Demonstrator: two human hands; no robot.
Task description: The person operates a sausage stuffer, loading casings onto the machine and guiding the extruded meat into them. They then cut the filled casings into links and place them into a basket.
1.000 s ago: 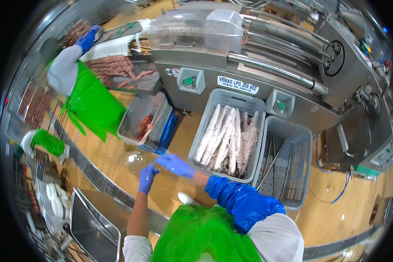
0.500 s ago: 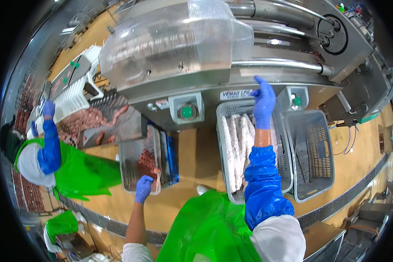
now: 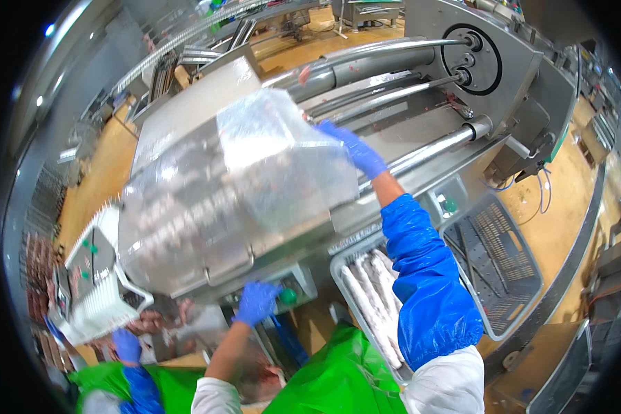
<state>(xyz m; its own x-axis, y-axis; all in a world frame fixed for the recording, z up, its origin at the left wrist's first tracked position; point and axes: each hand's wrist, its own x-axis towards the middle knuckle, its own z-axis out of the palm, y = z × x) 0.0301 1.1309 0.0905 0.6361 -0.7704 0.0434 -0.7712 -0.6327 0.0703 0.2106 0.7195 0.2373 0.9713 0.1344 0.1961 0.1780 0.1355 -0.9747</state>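
Note:
My left hand (image 3: 257, 303), in a blue glove, is at a green push button (image 3: 288, 297) on the front of a steel machine; its fingers look stretched, and whether they press the button I cannot tell. My right hand (image 3: 355, 150), also gloved in blue, reaches over the machine with its fingers stretched out. It lies at the right edge of a clear plastic cover (image 3: 186, 214), close to the long steel rods (image 3: 393, 96). Neither hand appears to hold anything. Below my right arm, several long whitish sticks (image 3: 369, 297), perhaps shirred casings, lie in a grey crate (image 3: 337, 268).
A second grey crate (image 3: 521, 303) with dark rods stands to the right. A second green button (image 3: 450, 205) sits beside my right sleeve. At lower left a co-worker's gloved hand (image 3: 126, 345) is near raw meat (image 3: 152, 323) and a white guard (image 3: 103, 303).
My left hand has left the tub of meat and come up to the green button. My right hand has moved forward and left to the cover. The view has shifted toward the machine.

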